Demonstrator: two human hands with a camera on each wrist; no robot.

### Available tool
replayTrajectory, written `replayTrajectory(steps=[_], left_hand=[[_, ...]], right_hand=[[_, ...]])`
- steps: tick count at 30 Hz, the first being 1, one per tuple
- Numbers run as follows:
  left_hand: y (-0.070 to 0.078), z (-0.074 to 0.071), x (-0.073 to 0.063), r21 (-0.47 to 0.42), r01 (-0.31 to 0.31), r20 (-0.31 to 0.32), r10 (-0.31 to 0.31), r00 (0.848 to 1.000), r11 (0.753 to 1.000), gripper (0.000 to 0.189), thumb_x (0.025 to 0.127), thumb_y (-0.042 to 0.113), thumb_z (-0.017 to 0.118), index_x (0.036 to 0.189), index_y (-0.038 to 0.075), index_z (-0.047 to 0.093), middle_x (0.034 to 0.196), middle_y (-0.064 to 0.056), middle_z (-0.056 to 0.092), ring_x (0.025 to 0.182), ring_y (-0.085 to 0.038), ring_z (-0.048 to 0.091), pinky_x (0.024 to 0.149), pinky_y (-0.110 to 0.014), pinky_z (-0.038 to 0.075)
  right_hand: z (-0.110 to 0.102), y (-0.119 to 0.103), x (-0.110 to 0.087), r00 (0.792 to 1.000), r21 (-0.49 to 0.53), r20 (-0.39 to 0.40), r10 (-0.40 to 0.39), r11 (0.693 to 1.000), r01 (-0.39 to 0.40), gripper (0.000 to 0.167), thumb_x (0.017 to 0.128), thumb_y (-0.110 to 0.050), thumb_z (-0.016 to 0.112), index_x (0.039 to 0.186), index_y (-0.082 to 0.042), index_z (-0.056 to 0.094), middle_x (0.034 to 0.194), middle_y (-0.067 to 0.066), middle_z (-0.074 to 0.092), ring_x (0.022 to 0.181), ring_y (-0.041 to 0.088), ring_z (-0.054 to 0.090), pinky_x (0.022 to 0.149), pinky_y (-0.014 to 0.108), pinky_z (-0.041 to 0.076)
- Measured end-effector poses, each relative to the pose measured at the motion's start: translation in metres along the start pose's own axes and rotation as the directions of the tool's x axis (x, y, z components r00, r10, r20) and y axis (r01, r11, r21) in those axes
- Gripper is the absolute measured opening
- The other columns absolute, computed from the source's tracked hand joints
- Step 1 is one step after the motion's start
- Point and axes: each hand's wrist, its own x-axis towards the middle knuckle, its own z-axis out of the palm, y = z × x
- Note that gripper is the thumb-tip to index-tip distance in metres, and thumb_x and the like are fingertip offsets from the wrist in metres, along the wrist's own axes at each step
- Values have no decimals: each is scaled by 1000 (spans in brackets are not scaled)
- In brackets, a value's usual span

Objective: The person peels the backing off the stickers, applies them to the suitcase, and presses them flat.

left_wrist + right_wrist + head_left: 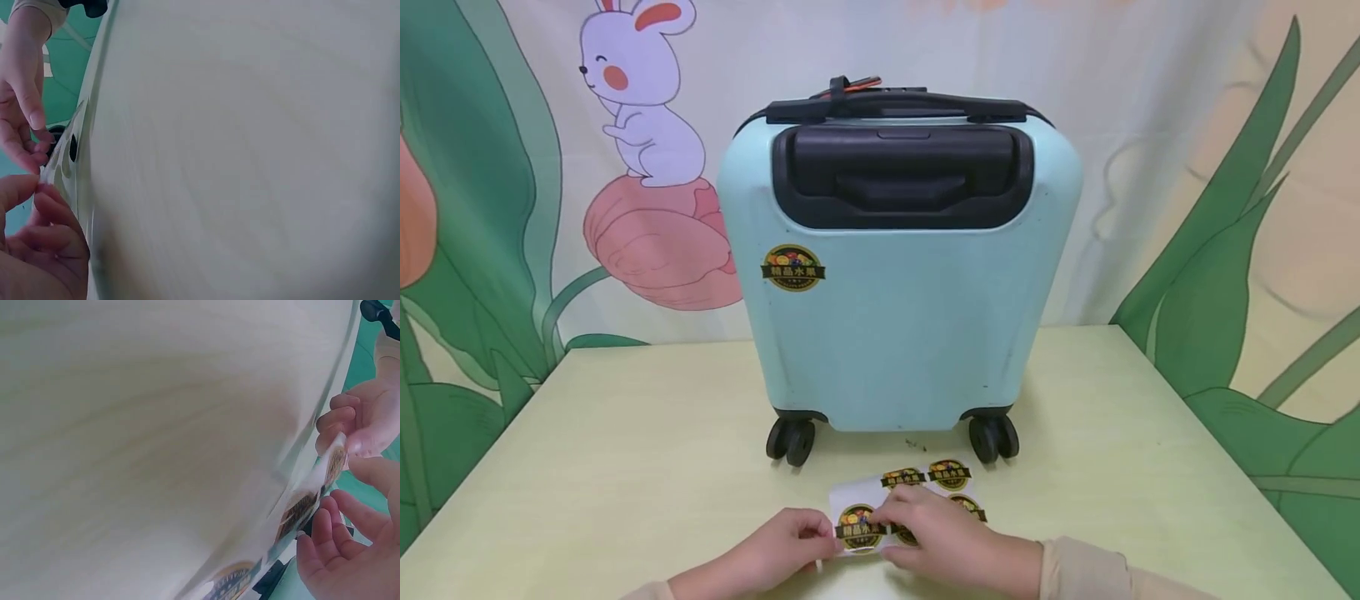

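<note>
A white sheet of round fruit stickers point(850, 493), black and gold, lies on the table below the suitcase. My left hand point(778, 546) pinches the sheet's near-left corner between thumb and forefinger, by the lower-left sticker point(859, 525). Over the middle of the sheet, my right hand point(951, 537) touches that sticker's right edge with its forefinger, thumb apart near the sheet's front edge. In the right wrist view, the sheet is tilted and the right hand's fingers point(322, 540) are loosely bent beside it. The right hand covers part of the stickers.
A light blue suitcase point(902, 325) stands on its wheels behind the sheet, one similar round sticker point(793, 267) on its upper left. The pale wooden table point(625, 433) extends to both sides. A printed cloth with a rabbit point(655, 142) hangs behind.
</note>
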Motion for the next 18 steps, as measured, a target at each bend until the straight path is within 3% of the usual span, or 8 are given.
replayTrajectory(steps=[8,18], left_hand=[[8,-1,-1,-72,46,21,-45,999,996,33,90,27,60,78,-4,64,58,2,53,48,-9,38,44,-21,31],[14,4,0,-133,23,-5,-24,1000,991,31,88,26,62,84,-4,65,61,1,54,50,-9,41,47,-21,35]], right_hand=[[2,-4,1,994,13,-104,-29,999,30,24,85,-17,68,109,-15,68,96,-10,54,83,3,50,70,17,43],[8,-5,5,975,41,-219,-31,998,41,15,81,-18,73,97,-18,70,89,-13,53,76,5,50,65,17,42]])
